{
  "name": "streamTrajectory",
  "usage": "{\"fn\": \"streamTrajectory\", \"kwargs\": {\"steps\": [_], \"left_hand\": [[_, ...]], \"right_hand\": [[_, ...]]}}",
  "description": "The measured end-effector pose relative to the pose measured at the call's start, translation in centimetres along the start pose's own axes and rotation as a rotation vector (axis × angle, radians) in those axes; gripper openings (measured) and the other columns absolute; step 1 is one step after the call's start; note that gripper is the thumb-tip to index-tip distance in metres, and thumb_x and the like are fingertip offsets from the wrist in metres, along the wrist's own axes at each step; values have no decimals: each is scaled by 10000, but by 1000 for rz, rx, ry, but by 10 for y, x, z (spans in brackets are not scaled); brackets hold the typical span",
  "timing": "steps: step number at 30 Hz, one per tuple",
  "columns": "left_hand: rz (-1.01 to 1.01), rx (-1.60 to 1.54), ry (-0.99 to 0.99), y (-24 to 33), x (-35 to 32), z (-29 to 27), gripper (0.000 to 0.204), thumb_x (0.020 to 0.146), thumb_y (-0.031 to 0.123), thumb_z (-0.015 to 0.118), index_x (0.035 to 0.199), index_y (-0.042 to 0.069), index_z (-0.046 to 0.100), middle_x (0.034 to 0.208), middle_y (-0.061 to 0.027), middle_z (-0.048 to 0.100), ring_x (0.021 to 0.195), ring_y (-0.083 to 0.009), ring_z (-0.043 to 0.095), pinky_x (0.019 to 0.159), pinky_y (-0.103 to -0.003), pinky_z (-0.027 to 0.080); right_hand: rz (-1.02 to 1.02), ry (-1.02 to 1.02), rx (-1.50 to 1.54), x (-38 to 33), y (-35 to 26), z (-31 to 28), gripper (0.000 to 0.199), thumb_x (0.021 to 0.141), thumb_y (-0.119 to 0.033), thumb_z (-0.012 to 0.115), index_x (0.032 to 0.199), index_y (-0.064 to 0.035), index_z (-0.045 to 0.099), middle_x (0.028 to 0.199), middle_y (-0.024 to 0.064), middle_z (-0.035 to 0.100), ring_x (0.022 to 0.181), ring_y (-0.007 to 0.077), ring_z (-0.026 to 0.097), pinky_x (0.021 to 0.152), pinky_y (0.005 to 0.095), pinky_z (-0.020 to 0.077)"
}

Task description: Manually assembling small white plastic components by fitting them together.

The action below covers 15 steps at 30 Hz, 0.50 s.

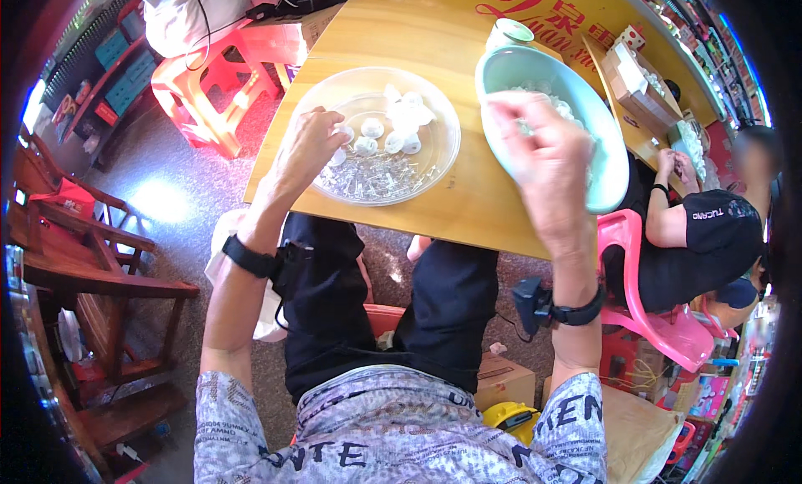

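Observation:
My left hand [311, 146] is over the left rim of a round clear plastic tray [443, 121], its fingers curled in a pinch. A small whitish translucent round piece [342, 134] shows at the fingertips. More such round pieces [366, 146] lie in the tray, with a heap of thin clear small parts [372, 177] along its near side. Over the left side of a pale turquoise oval basin [614, 171] is my right hand [543, 146], fingers bent and smeared by motion; whether they hold anything is hidden. Whitish clear pieces [564, 108] lie in the basin.
A turquoise lidded container [510, 33] stands behind the basin on the wooden table [401, 37]. At right, another person [710, 225] sits near a pink chair [639, 317], hands at a pile of clear pieces. A red stool [200, 83] and wooden chairs [109, 275] are at left.

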<state>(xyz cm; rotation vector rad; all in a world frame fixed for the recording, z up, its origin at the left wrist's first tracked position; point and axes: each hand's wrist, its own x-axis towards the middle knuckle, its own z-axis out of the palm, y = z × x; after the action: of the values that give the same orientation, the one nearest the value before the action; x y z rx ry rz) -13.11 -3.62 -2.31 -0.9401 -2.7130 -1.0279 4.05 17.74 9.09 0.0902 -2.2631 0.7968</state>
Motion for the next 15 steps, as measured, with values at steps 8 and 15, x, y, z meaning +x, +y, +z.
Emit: {"fn": "streamTrajectory", "kwargs": {"steps": [8,15], "left_hand": [[82,52,-90,-2,13,-4,254,690,173,700,849,-20,658,786,-147,624,710,-257,605,665,-361,479],[-4,-108,37,23,-11,-28,172,770,89,700,871,0,593,762,-62,614,741,-117,610,676,-245,488]], "right_hand": [[-29,-449,-190,-7,26,91,138,785,-56,639,920,-46,665,912,119,662,847,269,650,758,365,513],[-49,-527,-132,-11,26,111,140,761,-95,672,890,-42,661,870,135,657,839,293,648,768,373,503]]}}
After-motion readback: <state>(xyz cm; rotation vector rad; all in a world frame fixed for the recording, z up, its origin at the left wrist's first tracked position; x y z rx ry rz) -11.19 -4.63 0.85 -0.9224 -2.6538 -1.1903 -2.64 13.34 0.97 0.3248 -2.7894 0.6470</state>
